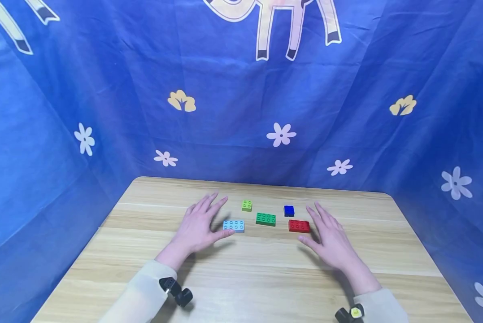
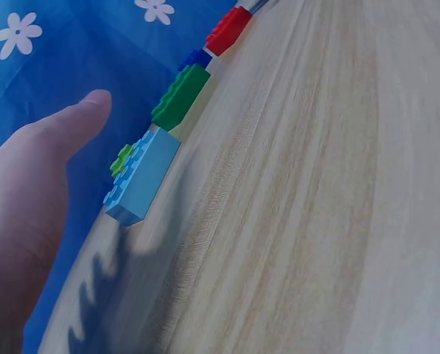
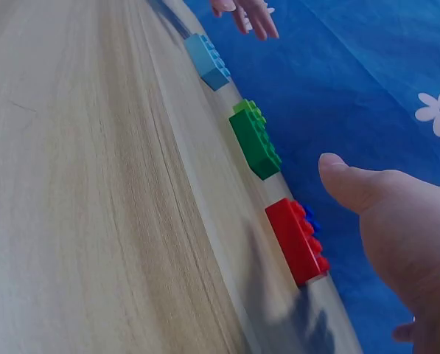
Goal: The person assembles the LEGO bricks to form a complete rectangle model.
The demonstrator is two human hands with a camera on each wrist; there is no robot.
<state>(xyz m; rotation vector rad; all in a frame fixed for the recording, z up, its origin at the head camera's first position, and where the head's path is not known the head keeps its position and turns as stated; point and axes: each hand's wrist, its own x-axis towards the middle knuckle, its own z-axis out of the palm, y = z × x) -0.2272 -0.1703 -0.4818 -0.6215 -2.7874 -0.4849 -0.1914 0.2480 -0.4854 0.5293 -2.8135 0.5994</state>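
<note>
My left hand point(image 1: 198, 226) hovers over the table at the left with fingers spread, its thumb in front of the light blue brick point(image 1: 233, 225). On the other side my right hand point(image 1: 329, 237) is held with spread fingers beside the red brick point(image 1: 299, 226). Neither hand holds anything. Between them lie a green brick point(image 1: 266, 219), a small lime brick point(image 1: 247, 205) and a small dark blue brick point(image 1: 289, 211), all studs up and apart. In the left wrist view the thumb point(image 2: 72, 125) is raised above the light blue brick point(image 2: 142, 177).
The wooden table point(image 1: 265, 278) has rounded far corners. Behind it and along both sides hangs a blue curtain point(image 1: 233, 134) with flowers and animal figures. Each sleeved wrist carries a small black camera, such as the left camera point(image 1: 176, 291).
</note>
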